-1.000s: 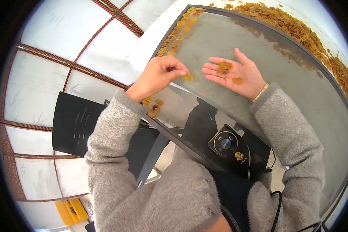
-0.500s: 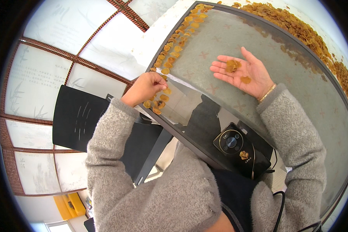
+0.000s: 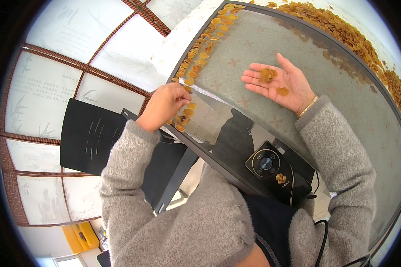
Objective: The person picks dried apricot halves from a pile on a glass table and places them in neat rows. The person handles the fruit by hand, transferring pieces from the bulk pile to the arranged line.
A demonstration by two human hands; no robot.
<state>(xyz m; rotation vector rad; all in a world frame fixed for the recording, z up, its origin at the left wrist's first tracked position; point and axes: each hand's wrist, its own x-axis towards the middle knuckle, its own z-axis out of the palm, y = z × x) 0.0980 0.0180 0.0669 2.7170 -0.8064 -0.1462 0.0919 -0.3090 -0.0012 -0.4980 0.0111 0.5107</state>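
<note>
At the left border of the grey table top (image 3: 254, 42), my left hand (image 3: 165, 106) is closed in a pinch, palm side down. Whatever its fingertips hold, if anything, is hidden. Around them run rows of thin amber-brown dried slices (image 3: 197, 68), laid along the table's left edge; the hand covers part of the rows. My right hand (image 3: 294, 91) lies palm up above the table, fingers stretched out. On its fingers rests a small cluster of slices (image 3: 266, 75), and a single slice (image 3: 282, 91) sits on the palm.
A large heap of slices (image 3: 343, 33) lies beyond the table's far right edge. Nearest my body, a black device with a round dial (image 3: 266, 163) and a cable sits on the table. A black chair (image 3: 91, 138) stands at left, before a white panelled screen (image 3: 44, 98).
My left hand has shifted slightly toward me and now covers more of a slice near the edge. My right hand and its slices look the same.
</note>
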